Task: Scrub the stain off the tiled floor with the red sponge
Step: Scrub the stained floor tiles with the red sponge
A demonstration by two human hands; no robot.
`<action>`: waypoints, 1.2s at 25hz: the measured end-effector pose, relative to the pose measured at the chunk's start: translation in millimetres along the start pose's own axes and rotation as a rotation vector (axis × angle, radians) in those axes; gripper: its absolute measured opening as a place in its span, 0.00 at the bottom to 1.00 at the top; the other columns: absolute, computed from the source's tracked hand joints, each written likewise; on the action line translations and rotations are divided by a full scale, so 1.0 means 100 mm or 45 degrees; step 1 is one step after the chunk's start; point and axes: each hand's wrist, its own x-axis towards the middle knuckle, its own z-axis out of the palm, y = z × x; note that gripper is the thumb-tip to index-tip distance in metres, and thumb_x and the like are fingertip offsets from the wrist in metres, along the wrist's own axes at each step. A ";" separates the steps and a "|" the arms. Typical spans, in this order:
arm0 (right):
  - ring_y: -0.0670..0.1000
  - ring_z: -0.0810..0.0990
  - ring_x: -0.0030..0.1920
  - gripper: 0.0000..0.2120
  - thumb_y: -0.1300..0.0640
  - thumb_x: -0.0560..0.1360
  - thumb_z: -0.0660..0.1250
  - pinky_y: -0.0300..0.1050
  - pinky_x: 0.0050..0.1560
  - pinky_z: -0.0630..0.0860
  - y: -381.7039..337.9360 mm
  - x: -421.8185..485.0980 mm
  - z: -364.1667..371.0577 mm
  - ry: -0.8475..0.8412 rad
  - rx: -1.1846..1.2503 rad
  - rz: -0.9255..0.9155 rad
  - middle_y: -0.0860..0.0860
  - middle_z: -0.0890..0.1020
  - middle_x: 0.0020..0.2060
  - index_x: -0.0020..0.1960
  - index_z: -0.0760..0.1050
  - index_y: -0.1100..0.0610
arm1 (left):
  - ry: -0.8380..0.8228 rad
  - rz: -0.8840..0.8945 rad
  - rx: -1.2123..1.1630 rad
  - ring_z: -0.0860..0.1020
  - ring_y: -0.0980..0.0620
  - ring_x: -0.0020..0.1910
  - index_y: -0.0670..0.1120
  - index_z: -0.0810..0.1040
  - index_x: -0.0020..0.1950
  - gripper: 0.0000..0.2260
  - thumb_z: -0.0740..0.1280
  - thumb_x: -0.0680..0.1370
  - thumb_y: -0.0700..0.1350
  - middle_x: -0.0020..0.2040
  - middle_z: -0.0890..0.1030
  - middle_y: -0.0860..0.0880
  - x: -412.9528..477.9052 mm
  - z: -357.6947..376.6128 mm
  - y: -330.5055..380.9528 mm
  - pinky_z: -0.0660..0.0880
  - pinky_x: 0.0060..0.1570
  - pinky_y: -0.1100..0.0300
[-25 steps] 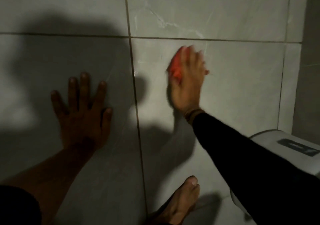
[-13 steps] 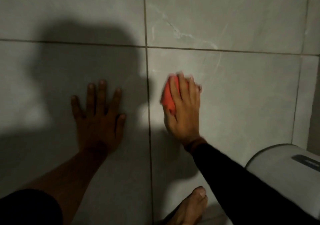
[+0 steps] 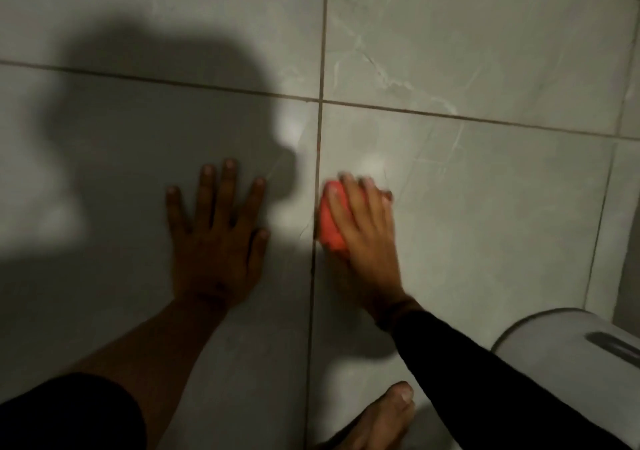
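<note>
My right hand [image 3: 367, 238] presses the red sponge [image 3: 331, 222] flat on the grey tiled floor [image 3: 485, 207], just right of a vertical grout line [image 3: 317, 172]. Its fingers lie over the sponge and hide most of it; only the left edge shows. My left hand [image 3: 216, 231] rests flat on the tile to the left, fingers spread, holding nothing. No stain can be made out in the dim light; a pale glossy patch lies just beyond the sponge.
A white rounded appliance or bin lid [image 3: 568, 345] sits at the lower right. My bare foot [image 3: 381, 418] stands at the bottom centre. A wall edge [image 3: 632, 276] runs down the right side. A large shadow covers the left tiles.
My right hand has drawn the sponge back toward me and leftward, from near the far grout joint to beside the vertical grout line. My left hand stays planted.
</note>
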 end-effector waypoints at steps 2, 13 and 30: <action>0.67 0.51 0.87 0.36 0.40 0.85 0.47 0.74 0.83 0.52 0.26 -0.09 -0.09 0.033 0.110 0.174 0.61 0.57 0.87 0.86 0.55 0.59 | 0.012 0.011 0.010 0.50 0.37 0.88 0.57 0.49 0.88 0.32 0.50 0.84 0.61 0.89 0.50 0.43 0.01 -0.01 0.01 0.42 0.81 0.28; 0.65 0.64 0.82 0.27 0.45 0.86 0.60 0.69 0.85 0.54 -0.27 -0.72 0.36 0.081 0.130 -0.112 0.55 0.68 0.81 0.83 0.64 0.52 | -0.058 -0.008 -0.023 0.49 0.37 0.88 0.56 0.51 0.88 0.32 0.52 0.84 0.60 0.89 0.49 0.42 0.02 -0.11 0.04 0.44 0.81 0.27; 0.68 0.62 0.83 0.28 0.42 0.88 0.54 0.60 0.86 0.45 -0.25 -1.28 0.37 -0.042 0.098 0.008 0.54 0.64 0.84 0.84 0.62 0.52 | -0.095 -0.025 -0.054 0.48 0.36 0.88 0.55 0.50 0.88 0.33 0.54 0.83 0.59 0.89 0.48 0.42 -0.01 -0.12 0.01 0.45 0.80 0.25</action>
